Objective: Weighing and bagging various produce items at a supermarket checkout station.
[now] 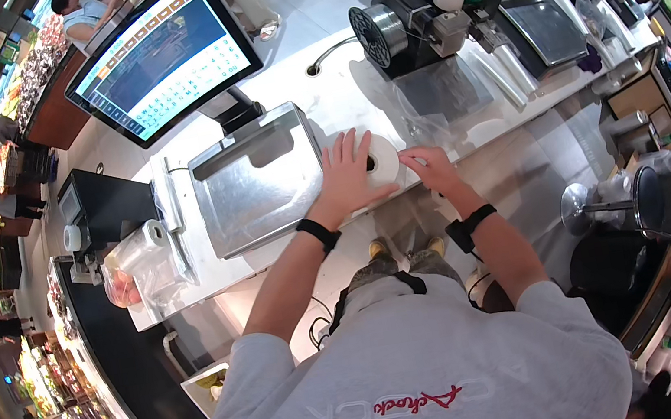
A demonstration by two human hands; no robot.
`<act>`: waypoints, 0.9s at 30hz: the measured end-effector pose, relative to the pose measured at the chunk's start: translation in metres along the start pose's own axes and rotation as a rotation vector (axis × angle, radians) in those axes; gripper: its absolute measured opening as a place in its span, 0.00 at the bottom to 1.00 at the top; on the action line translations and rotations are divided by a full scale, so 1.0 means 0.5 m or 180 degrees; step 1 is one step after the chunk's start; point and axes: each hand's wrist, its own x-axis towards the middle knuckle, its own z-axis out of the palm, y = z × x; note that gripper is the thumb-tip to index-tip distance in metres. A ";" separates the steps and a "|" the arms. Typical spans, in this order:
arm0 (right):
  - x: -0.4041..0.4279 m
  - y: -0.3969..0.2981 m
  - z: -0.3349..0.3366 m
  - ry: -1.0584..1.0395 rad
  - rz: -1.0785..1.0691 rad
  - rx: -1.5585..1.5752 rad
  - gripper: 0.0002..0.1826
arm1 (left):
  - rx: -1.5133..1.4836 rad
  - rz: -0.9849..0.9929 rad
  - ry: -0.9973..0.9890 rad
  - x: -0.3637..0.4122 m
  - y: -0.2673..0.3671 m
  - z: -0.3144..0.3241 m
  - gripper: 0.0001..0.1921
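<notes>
A white roll (387, 165) with a dark core hole lies on the white counter, just right of the metal weighing scale (255, 202). My left hand (345, 176) rests over the roll's left side, its fingers spread apart. At the opposite rim is my right hand (433, 171), thumb and forefinger pinched together at the roll's outer edge. The material between those fingertips is too small to make out. Behind the scale stands a tilted touchscreen monitor (166, 55), lit with an on-screen keyboard.
Right of the roll lie clear plastic bags (442, 90). A bag-sealing machine (426, 11) with a reel of clear tape (379, 36) stands behind them. A second scale (543, 32) is farther right. Bagged fruit (124, 286) and a label printer (104, 203) are at left. A round stool (643, 200) stands behind, right.
</notes>
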 end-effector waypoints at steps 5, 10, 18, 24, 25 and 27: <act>-0.040 0.010 0.004 0.0445 0.0115 -0.0457 0.07 | 0.0334 -0.0736 0.0238 0.015 0.064 0.024 0.51; -0.119 -0.002 -0.012 0.0492 -0.0162 -0.0993 0.06 | 0.0346 -0.0581 0.0200 0.017 0.091 0.011 0.50; -0.286 -0.043 -0.055 0.0915 -0.0067 -0.1166 0.04 | 0.0419 -0.0494 0.0225 -0.001 0.093 0.031 0.48; -0.386 0.005 -0.127 0.1391 0.0328 -0.1594 0.04 | 0.0346 -0.0124 0.0302 -0.059 0.082 -0.002 0.47; -0.390 0.009 -0.134 0.1602 0.0423 -0.1570 0.04 | 0.0349 -0.0200 0.0304 -0.067 0.083 -0.008 0.47; -0.378 0.017 -0.155 0.1616 0.0434 -0.1518 0.04 | 0.0366 -0.0290 0.0297 -0.079 0.082 -0.012 0.47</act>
